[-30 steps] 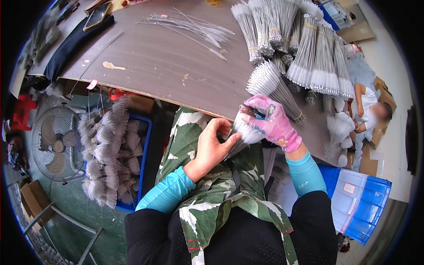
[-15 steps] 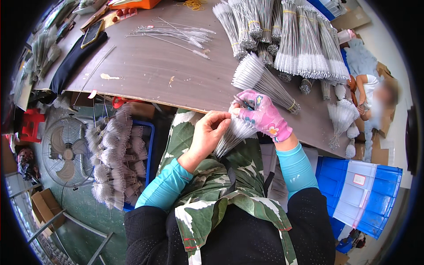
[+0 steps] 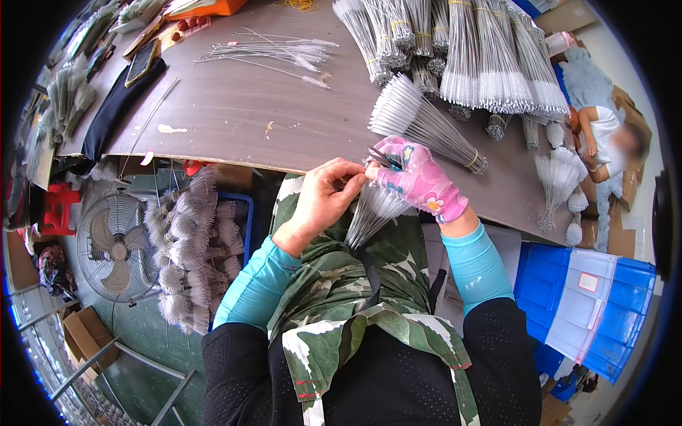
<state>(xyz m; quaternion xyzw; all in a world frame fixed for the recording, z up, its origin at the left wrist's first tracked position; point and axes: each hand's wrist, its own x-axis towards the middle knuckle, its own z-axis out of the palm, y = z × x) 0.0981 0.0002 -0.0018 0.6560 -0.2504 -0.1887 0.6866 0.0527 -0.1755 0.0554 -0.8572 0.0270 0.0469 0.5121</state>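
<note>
My left hand (image 3: pixel 323 199) is bare, with thumb and forefinger pinched together beside my right hand; what lies between the fingertips is too small to make out. My right hand (image 3: pixel 420 179), in a pink flowered glove, is closed round a small dark metal tool (image 3: pixel 378 155), whose tip pokes out by the thumb; its kind is mostly hidden. Just below both hands, a bundle of thin white-bristled wire brushes (image 3: pixel 375 213) stands fanned out over my lap, bristles up. On the table just beyond lies a banded bundle of the same brushes (image 3: pixel 426 124).
More brush bundles (image 3: pixel 483 64) are piled at the table's far right. Loose brushes (image 3: pixel 277 53) lie on the table (image 3: pixel 234 121), with a phone (image 3: pixel 142 62) at left. A fan (image 3: pixel 117 248) and hanging brushes (image 3: pixel 188 248) stand left; blue-and-white crates (image 3: pixel 590 298) and another person (image 3: pixel 604 142) are right.
My left hand has shifted slightly up and left, its fingertips still near the right hand. My right hand has turned a little, and the metal tool's tip shows more plainly. The view has shifted slightly.
</note>
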